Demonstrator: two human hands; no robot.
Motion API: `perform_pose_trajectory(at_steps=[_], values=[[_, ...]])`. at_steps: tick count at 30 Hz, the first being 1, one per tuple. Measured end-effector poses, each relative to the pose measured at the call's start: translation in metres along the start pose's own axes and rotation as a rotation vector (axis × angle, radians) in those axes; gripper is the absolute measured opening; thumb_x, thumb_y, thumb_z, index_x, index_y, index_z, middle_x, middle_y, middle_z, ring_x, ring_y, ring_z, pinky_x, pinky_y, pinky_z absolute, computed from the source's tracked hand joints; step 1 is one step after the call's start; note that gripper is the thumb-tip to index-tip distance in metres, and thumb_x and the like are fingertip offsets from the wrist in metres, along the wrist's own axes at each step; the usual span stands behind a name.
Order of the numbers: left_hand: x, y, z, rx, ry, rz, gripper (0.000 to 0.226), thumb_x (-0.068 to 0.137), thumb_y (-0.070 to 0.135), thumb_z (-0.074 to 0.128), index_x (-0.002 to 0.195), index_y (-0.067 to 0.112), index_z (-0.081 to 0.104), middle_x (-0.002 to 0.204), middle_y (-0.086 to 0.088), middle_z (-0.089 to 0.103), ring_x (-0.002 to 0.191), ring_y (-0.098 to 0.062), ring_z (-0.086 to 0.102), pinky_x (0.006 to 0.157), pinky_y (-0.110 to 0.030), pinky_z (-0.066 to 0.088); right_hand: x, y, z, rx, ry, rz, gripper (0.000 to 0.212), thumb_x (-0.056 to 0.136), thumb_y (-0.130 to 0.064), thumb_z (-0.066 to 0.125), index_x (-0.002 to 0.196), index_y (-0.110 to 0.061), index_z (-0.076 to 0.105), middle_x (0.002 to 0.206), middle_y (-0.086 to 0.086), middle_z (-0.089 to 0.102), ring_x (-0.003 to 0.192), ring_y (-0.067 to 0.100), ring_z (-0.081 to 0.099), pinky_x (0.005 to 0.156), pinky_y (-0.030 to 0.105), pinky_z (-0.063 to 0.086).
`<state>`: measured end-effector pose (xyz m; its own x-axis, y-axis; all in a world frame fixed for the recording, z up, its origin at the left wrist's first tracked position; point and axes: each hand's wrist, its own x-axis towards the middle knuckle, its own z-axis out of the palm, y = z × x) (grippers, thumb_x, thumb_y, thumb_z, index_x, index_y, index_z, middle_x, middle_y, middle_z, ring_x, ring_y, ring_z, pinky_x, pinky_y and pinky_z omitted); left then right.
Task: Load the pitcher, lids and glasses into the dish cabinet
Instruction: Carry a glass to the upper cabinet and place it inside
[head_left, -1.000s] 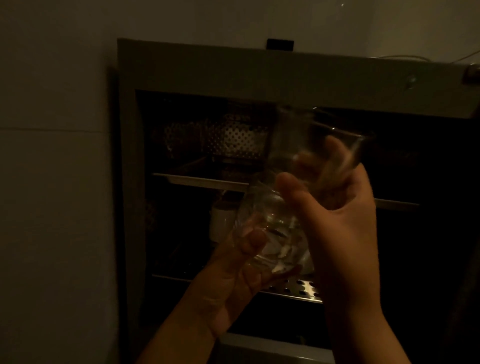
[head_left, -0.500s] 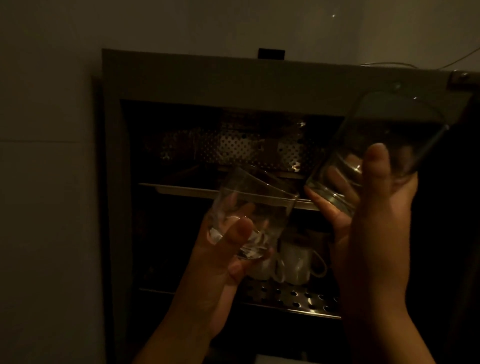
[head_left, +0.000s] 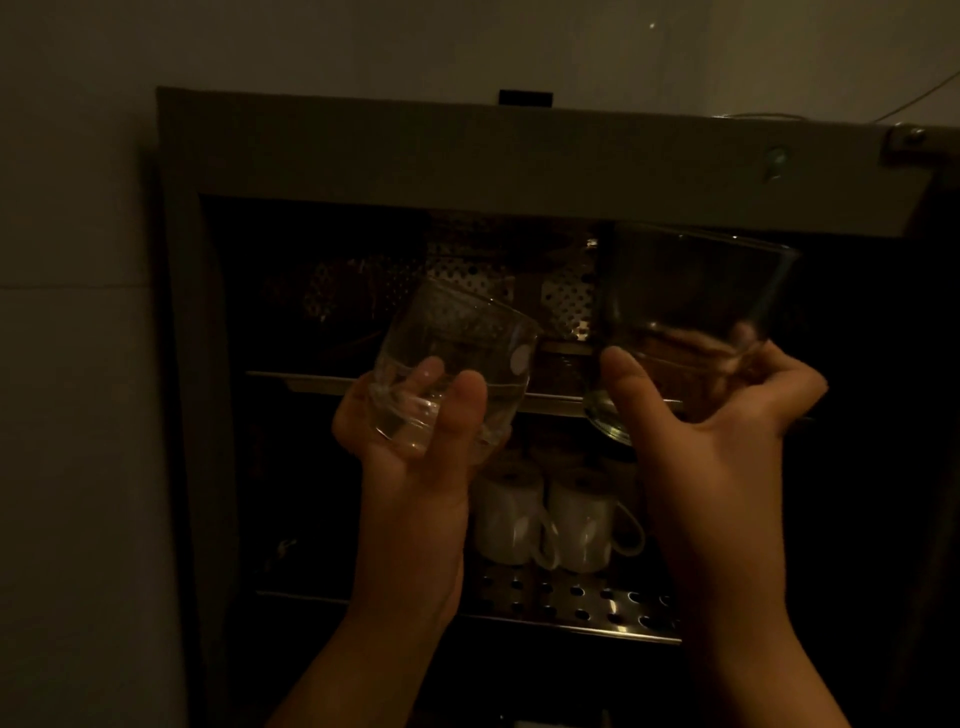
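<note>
Two clear glasses: left hand (head_left: 415, 441) grips smaller glass (head_left: 452, 358), right hand (head_left: 717, 447) grips larger glass (head_left: 691, 312), both low near base; likely light, rigid, slippery, breakable.

We were in a dim home kitchen. A dish cabinet (head_left: 519, 156) stood open against a plain wall (head_left: 78, 364), with perforated metal shelves (head_left: 582, 605) inside and two white mugs (head_left: 550, 519) placed upside down on the lower one.

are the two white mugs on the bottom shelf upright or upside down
Upside down. Both white mugs stand on the holed bottom shelf with their flat bases up and their rims on the shelf.
</note>
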<state>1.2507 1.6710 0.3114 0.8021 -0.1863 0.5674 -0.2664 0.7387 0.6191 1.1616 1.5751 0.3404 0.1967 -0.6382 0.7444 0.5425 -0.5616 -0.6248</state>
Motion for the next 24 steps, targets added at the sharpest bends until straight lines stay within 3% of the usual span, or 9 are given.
perform_pose_trajectory(at_steps=[4,6,8,11,15,19,21,24], values=[[0.008,0.000,0.000,0.080,0.022,0.132,0.094,0.053,0.049,0.077,0.130,0.027,0.028,0.128,0.010,0.051,0.110,-0.002,0.059,0.087,-0.031,0.054,0.005,0.006,-0.008,-0.069,0.030,-0.093,0.070,0.060,-0.053,0.069,0.117,-0.040,0.030,0.120,-0.012,0.051,0.103,-0.004,0.058,0.081,0.009,0.048],[0.012,0.001,-0.001,0.146,0.016,0.221,0.092,0.056,0.045,0.077,0.130,0.027,0.026,0.133,0.010,0.046,0.114,-0.002,0.056,0.080,-0.017,0.052,0.009,0.011,-0.013,-0.102,0.028,-0.133,0.075,0.063,-0.048,0.073,0.128,-0.038,0.037,0.128,-0.010,0.047,0.109,0.000,0.056,0.088,0.021,0.051],[0.015,0.004,-0.001,0.185,-0.001,0.296,0.086,0.057,0.041,0.083,0.125,0.034,0.031,0.137,0.008,0.043,0.118,-0.004,0.054,0.077,-0.012,0.050,0.011,0.014,-0.016,-0.176,0.036,-0.187,0.076,0.065,-0.046,0.075,0.132,-0.043,0.040,0.130,-0.015,0.042,0.112,-0.001,0.053,0.089,0.020,0.051],[0.022,0.009,-0.001,0.267,-0.023,0.408,0.080,0.060,0.036,0.079,0.125,0.035,0.034,0.137,0.008,0.042,0.120,-0.004,0.052,0.081,-0.014,0.051,0.013,0.019,-0.016,-0.296,0.059,-0.236,0.074,0.064,-0.048,0.074,0.130,-0.042,0.040,0.124,-0.017,0.040,0.112,-0.005,0.049,0.086,0.014,0.049],[0.031,0.012,-0.003,0.543,0.002,0.508,0.089,0.058,0.044,0.076,0.136,0.037,0.035,0.140,0.006,0.037,0.127,-0.007,0.044,0.095,-0.033,0.050,0.016,0.027,-0.019,-0.341,0.134,-0.296,0.074,0.060,-0.039,0.080,0.117,-0.027,0.035,0.114,-0.011,0.045,0.100,-0.009,0.050,0.076,0.002,0.041],[0.038,0.010,-0.002,0.711,-0.008,0.572,0.095,0.060,0.049,0.071,0.143,0.038,0.027,0.137,0.012,0.033,0.128,0.001,0.038,0.103,-0.022,0.041,0.020,0.030,-0.025,-0.494,0.133,-0.423,0.068,0.063,-0.032,0.080,0.118,-0.012,0.048,0.123,0.014,0.044,0.106,0.000,0.042,0.087,0.000,0.033],[0.042,0.009,-0.001,0.744,-0.017,0.573,0.095,0.058,0.050,0.072,0.141,0.043,0.026,0.136,0.018,0.033,0.128,0.005,0.036,0.103,-0.020,0.041,0.023,0.031,-0.029,-0.565,0.126,-0.465,0.067,0.064,-0.033,0.079,0.119,-0.008,0.051,0.123,0.016,0.044,0.110,0.001,0.038,0.090,0.002,0.032],[0.048,0.006,0.000,0.727,0.002,0.528,0.097,0.053,0.045,0.080,0.135,0.044,0.029,0.138,0.016,0.038,0.127,0.003,0.038,0.103,-0.028,0.042,0.028,0.037,-0.032,-0.616,0.111,-0.492,0.067,0.066,-0.033,0.079,0.124,-0.012,0.050,0.124,0.008,0.044,0.115,0.012,0.044,0.095,0.018,0.040]])
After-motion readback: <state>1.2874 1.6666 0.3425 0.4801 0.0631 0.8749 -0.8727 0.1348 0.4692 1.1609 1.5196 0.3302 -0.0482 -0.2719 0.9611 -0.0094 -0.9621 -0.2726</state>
